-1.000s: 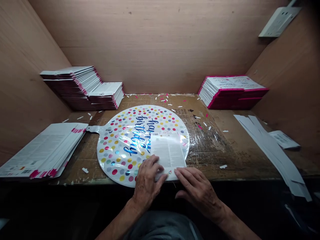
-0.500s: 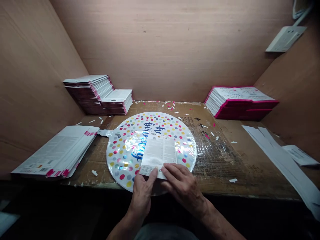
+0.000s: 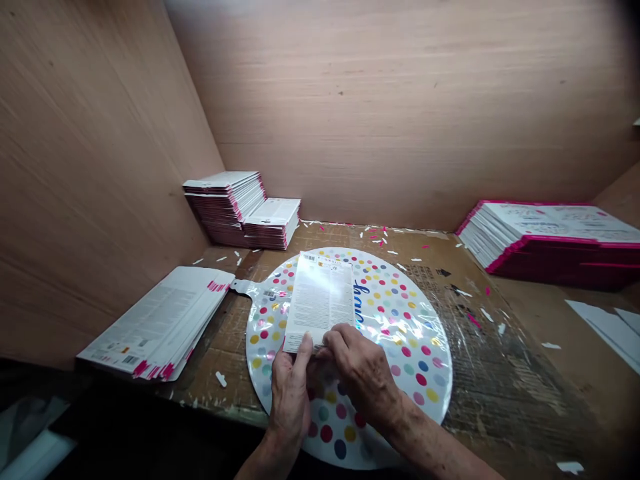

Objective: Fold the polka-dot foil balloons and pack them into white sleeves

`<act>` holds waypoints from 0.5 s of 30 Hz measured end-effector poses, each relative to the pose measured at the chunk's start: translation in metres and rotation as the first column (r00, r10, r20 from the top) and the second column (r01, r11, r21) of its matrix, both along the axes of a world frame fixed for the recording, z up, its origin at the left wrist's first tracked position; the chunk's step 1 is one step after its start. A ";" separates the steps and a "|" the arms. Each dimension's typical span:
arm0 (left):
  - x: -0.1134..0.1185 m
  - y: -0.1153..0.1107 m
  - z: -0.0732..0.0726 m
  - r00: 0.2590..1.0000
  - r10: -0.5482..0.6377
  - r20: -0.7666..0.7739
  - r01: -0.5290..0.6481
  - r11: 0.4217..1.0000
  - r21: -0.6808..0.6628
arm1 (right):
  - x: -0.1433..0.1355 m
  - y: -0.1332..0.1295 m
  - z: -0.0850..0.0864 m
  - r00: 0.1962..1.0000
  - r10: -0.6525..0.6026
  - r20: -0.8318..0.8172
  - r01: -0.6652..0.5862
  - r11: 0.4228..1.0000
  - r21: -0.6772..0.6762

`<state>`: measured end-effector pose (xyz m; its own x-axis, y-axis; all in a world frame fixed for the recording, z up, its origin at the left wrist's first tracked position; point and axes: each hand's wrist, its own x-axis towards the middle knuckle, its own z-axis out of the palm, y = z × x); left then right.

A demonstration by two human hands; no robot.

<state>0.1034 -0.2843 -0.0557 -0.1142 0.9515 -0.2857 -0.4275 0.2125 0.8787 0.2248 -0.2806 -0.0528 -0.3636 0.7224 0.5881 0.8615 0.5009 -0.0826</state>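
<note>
A printed white card (image 3: 320, 301) pinched at its near edge between both hands, held flat over a deflated round foil balloon (image 3: 400, 333) dotted in pink, yellow, blue and green, blue script partly showing just right of the card. Left hand (image 3: 290, 393) under the card's near-left corner, fingers drawn together with the thumb on top; right hand (image 3: 363, 373) closed on the near edge just beside it, fingertips curled down onto the paper, the two hands touching. Balloon flat on a worn, plastic-covered cardboard worktop (image 3: 480, 373), its near rim hanging over the table edge below the wrists, its valve tab (image 3: 245, 288) pointing away to the left of the hands. Just beyond that tab, left of the left hand, a fanned pile of printed cards (image 3: 160, 323) with pink-marked ends. Farther off and to the left, against the wooden back wall (image 3: 400, 100), two stepped stacks of pink-edged packs (image 3: 240, 207); well to the right of the right hand, another tall pink-edged stack (image 3: 555, 237). Small white and pink paper scraps (image 3: 380, 235) scattered over the worktop beyond the balloon. By the look of it, card fetched and being aligned on the balloon; balloon itself unfolded, not yet wrapped or packed.
</note>
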 end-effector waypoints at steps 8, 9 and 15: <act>-0.013 0.024 -0.007 0.998 -0.065 -0.022 0.066 0.997 0.036 | 0.008 0.046 -0.003 0.975 0.211 -0.074 -0.221 0.957 -0.187; -0.016 0.027 -0.007 0.997 -0.060 -0.042 0.061 0.998 0.024 | 0.011 0.049 0.000 0.953 0.237 -0.190 -0.280 0.927 -0.249; -0.049 0.093 0.007 0.988 0.097 -0.123 -0.093 0.995 0.037 | -0.007 0.017 -0.018 0.828 0.205 -0.522 -0.509 0.667 -0.545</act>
